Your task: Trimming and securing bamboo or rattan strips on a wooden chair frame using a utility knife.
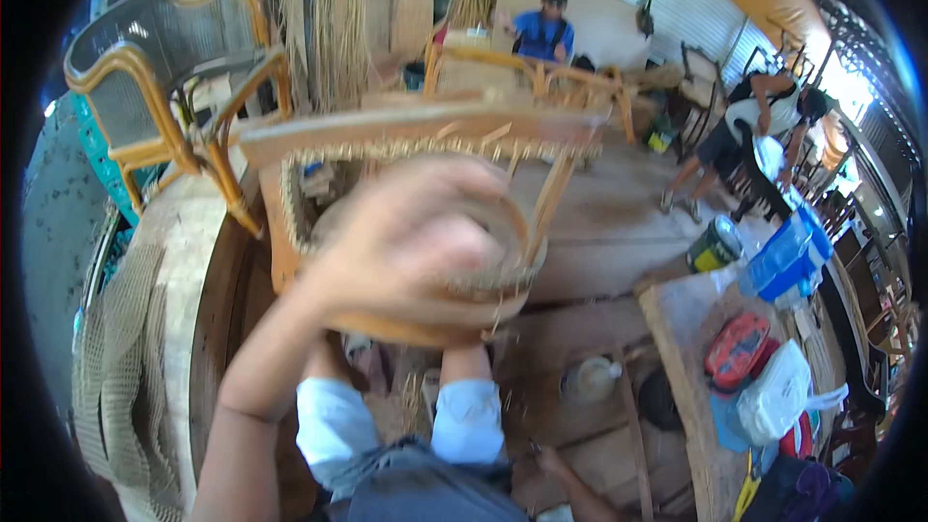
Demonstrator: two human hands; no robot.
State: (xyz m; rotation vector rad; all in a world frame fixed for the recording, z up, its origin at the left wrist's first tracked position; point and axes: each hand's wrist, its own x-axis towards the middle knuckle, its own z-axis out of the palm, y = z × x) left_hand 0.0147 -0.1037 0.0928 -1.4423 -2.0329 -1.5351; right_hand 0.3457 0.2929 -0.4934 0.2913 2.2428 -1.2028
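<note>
Wooden chair (387,130): likely stiff, light, best held by its top edge; left hand (411,227) blurred, right hand (551,461) small: I cannot tell either grip.

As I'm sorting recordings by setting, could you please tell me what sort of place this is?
Probably a furniture workshop, judging by the brown wooden chair frame, the yellowish wooden armchair with grey mesh panels, and the long tan strands.

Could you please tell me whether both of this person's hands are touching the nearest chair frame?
No, the right hand is low beside the lap, apart from the chair frame.
</note>
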